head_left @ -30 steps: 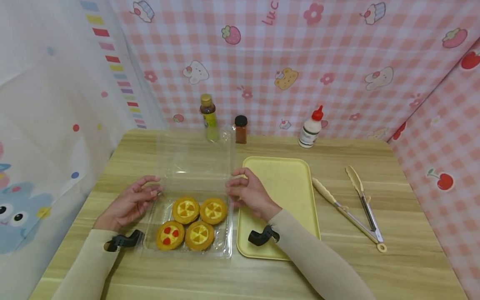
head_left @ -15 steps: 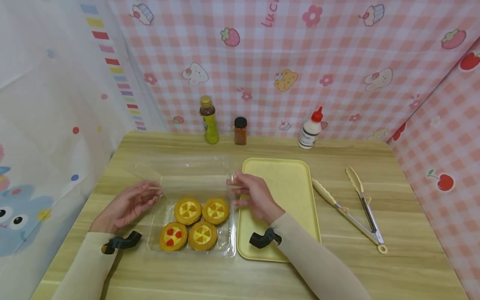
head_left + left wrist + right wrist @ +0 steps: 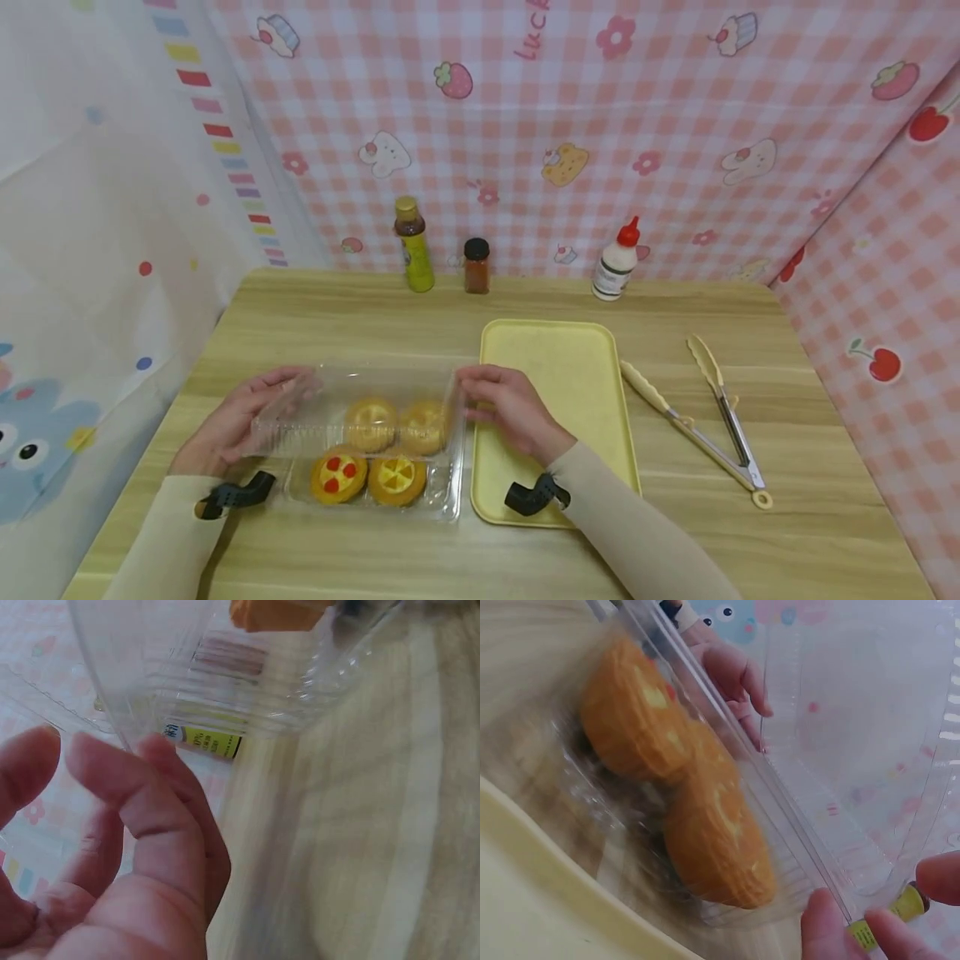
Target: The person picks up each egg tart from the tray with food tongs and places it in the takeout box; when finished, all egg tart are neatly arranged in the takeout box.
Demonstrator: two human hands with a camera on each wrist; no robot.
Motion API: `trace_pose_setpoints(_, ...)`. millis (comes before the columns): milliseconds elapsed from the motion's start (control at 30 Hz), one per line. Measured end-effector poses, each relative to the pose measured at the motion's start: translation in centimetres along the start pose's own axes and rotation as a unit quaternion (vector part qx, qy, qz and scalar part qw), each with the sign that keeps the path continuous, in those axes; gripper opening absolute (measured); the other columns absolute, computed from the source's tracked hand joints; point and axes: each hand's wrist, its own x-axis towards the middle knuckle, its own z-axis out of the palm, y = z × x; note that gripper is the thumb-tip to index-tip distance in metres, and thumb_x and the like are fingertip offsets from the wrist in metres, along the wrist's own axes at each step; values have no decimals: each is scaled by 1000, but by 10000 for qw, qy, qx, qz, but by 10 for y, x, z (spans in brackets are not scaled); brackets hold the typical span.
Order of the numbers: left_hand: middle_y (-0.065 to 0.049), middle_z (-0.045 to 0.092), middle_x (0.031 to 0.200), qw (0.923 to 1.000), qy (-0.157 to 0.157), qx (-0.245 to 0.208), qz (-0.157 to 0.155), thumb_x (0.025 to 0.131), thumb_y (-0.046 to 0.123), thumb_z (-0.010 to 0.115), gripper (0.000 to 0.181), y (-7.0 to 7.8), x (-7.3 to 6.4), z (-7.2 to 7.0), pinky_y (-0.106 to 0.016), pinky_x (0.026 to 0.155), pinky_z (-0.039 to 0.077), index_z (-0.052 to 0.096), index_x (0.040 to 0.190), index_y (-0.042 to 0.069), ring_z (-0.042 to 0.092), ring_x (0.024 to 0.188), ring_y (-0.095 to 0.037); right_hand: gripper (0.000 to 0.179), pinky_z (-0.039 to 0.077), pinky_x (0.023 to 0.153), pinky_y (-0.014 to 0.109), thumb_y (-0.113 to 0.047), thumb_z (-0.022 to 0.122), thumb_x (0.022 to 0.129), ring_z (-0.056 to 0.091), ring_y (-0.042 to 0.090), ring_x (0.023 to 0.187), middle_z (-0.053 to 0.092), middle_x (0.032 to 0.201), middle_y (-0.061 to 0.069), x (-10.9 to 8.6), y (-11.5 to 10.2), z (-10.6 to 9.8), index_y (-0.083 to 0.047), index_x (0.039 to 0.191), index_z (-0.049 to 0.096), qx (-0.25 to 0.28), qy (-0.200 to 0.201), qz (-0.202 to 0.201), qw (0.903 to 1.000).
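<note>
A clear plastic clamshell container (image 3: 442, 500) lies on the table with several tarts (image 3: 397, 481) in it; one (image 3: 339, 474) has red pieces on top. Its clear lid (image 3: 337, 437) is tilted forward over the back tarts. At the lid's left side is my left hand (image 3: 247, 408), partly seen through the plastic; in the left wrist view its bent fingers (image 3: 135, 802) reach the clear edge with thumb and index apart. My right hand (image 3: 517, 412) holds the lid's right back corner; in the right wrist view fingertips (image 3: 825, 922) and thumb (image 3: 939, 877) lie around that corner.
Right of the container lies a yellow tray (image 3: 555, 367), beneath my right forearm. Tongs (image 3: 705, 433) lie spread farther right. Along the back stand a green-labelled bottle (image 3: 416, 258), a black-capped jar (image 3: 476, 271) and a red-tipped white bottle (image 3: 615, 267).
The lid has swung from leaning back, through nearly upright, to tilting forward over the tarts. Both hands have followed it, dropping slightly toward me; the left has also moved slightly left.
</note>
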Motion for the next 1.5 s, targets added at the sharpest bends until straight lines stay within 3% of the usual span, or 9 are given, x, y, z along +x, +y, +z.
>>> trace_pose_setpoints(133,-3,72,139,9998,76,80,184,114,-3,26,50,-4,-1,0,-19,85,62,65,142,13,72,121,-12,38,63,90,28,-1,63,101,70,11,101,72,122,9,-5,4,1,8,138,61,-26,-37,-214,9998)
trace_pose_setpoints(267,1,74,135,9969,461,518,374,113,-5,30,48,-10,-2,3,-20,84,63,65,141,14,73,116,-10,45,61,94,27,3,65,98,70,11,106,70,130,18,-10,8,3,7,142,58,-122,43,-396,9991)
trace_pose_setpoints(400,7,73,132,9826,1098,1454,366,113,1,42,37,-15,-7,15,-23,88,63,63,139,17,72,114,-7,52,59,93,27,2,68,95,67,11,106,68,126,16,-15,12,4,5,145,55,-282,122,-426,9986)
trace_pose_setpoints(533,11,70,133,9609,1600,2243,264,112,8,51,34,-19,-16,26,-23,91,62,55,145,16,69,116,-4,55,60,85,29,0,67,94,65,14,95,65,112,10,-20,16,6,6,146,52,-391,66,-376,9985)
trace_pose_setpoints(667,14,70,130,9501,1895,2473,172,112,10,53,41,-22,-28,34,-23,90,62,48,152,16,69,115,-3,54,61,77,30,0,66,94,64,15,85,63,103,7,-27,20,6,7,145,49,-400,-90,-226,9989)
trace_pose_setpoints(900,13,71,125,9420,2090,2612,-269,112,11,53,39,-28,-59,46,-29,84,64,49,150,19,70,110,-5,56,61,73,29,-1,66,98,63,15,80,61,97,4,-49,25,7,8,146,39,-333,-572,154,9977)
trace_pose_setpoints(1200,13,69,132,9587,1587,2220,-805,113,8,48,43,-34,-92,50,-37,87,66,52,146,34,70,112,-10,64,63,66,28,-2,73,95,69,15,74,64,95,5,-69,32,5,3,150,38,-380,-1222,433,9908)
trace_pose_setpoints(1367,9,68,134,9735,1063,1898,-700,111,-1,44,53,-36,-102,51,-39,94,64,50,151,34,71,114,-13,77,65,69,32,0,75,94,72,18,77,64,100,7,-77,36,3,-3,157,31,-304,-1575,474,9859)
trace_pose_setpoints(1500,6,68,134,9799,816,1697,-659,110,-4,43,58,-37,-103,53,-39,96,64,48,153,34,72,115,-15,91,66,70,34,0,76,93,76,20,77,64,100,6,-83,41,4,-10,164,20,-98,-1795,577,9820)
